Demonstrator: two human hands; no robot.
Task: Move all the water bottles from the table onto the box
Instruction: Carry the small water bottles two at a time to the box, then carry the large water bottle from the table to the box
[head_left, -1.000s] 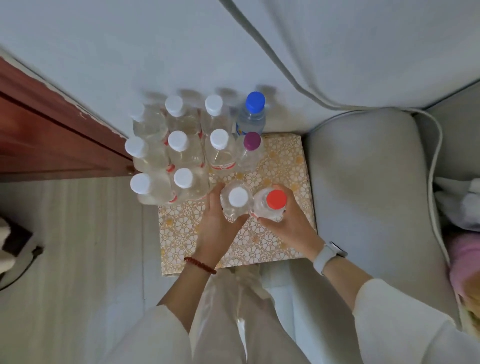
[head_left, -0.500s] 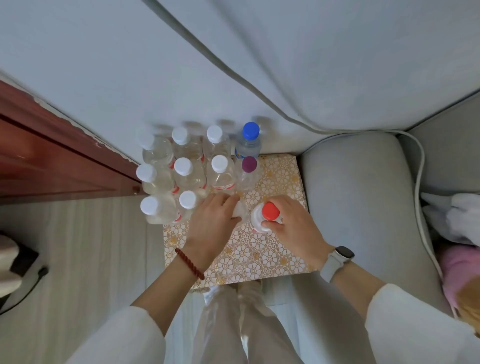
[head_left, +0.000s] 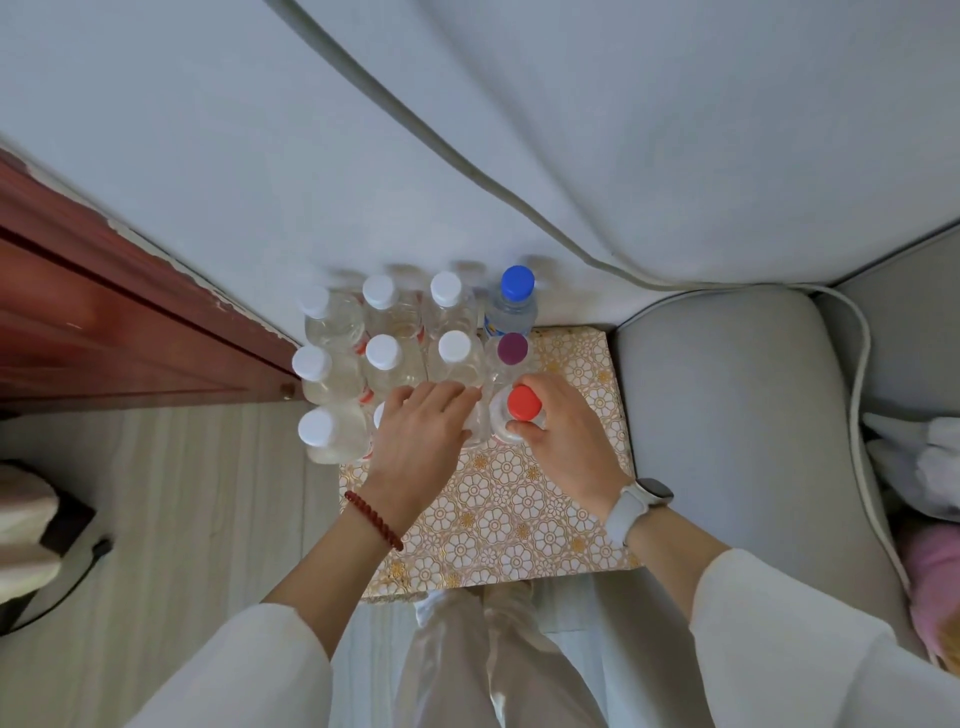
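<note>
Bottles packed upright on the patterned box

Sofa cushion (head_left: 737, 415), grey and rounded, presses against the right side of the box (head_left: 519, 519), and a white cable (head_left: 862, 364) loops over its far edge. A red-brown wooden cabinet (head_left: 130, 338) stands to the left, its corner just beside the nearest bottles, and a white wall (head_left: 260, 156) rises behind the far row. A pale drape with a grey hem (head_left: 467, 171) hangs above. The floor (head_left: 182, 519) at the left is light wood-grain.

The bottles stand in rows at the far left part of the box, touching one another, every one upright with its long axis vertical and its cap toward the camera. Most have white caps, as on the white-capped bottle (head_left: 316, 428) at the near left corner of the group. The blue-capped bottle (head_left: 514, 296) stands at the far right, against the wall, and the purple-capped bottle (head_left: 511, 351) just in front of it. The red-capped bottle (head_left: 522, 413) is the nearest on the right, next to the purple one.

The right hand (head_left: 566, 441), with a white watch (head_left: 639, 504) on its wrist, holds the red-capped bottle below the cap, fingers and thumb curled round its shoulder. The left hand (head_left: 421, 441), with a dark red bead bracelet (head_left: 374, 519) on its wrist, lies over a clear bottle (head_left: 475, 428) beside the red-capped one, hiding its cap; the fingers reach forward across the top, and whether they grip it cannot be told
</note>
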